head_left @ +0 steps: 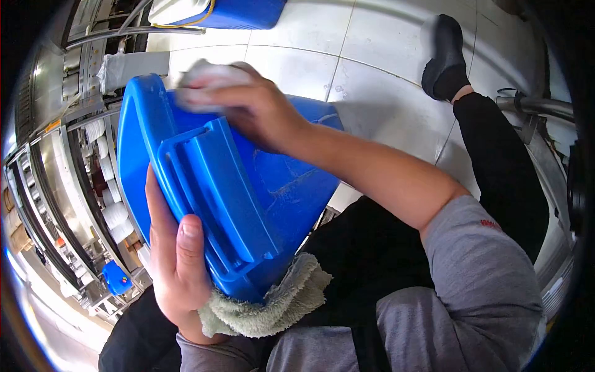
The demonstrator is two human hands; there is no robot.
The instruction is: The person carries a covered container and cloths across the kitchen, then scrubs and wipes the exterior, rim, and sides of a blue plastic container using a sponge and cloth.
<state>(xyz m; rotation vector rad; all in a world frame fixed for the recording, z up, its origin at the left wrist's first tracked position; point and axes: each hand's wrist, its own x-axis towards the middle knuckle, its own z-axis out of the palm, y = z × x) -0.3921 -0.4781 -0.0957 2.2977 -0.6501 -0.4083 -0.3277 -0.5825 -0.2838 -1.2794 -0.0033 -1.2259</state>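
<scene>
A large blue plastic bin (294, 186) lies tilted across my lap, its rim and moulded side handle facing me. My left hand (176, 266) grips the rim, with the thumb on the near side and the fingers reaching along the edge. My right hand (257, 105) is pressed near the bin's upper side, closed on a whitish cloth (214, 80) that is smeared by motion. A pale green towel (273, 304) is bunched under the bin's lower corner, beside my left wrist.
Metal shelving (68, 186) with stacked white dishes stands along the left. A blue container with a white lid (242, 13) sits on the white tiled floor (384, 87) at the top. My outstretched leg and black shoe (445, 56) lie at right, near a metal pipe (545, 108).
</scene>
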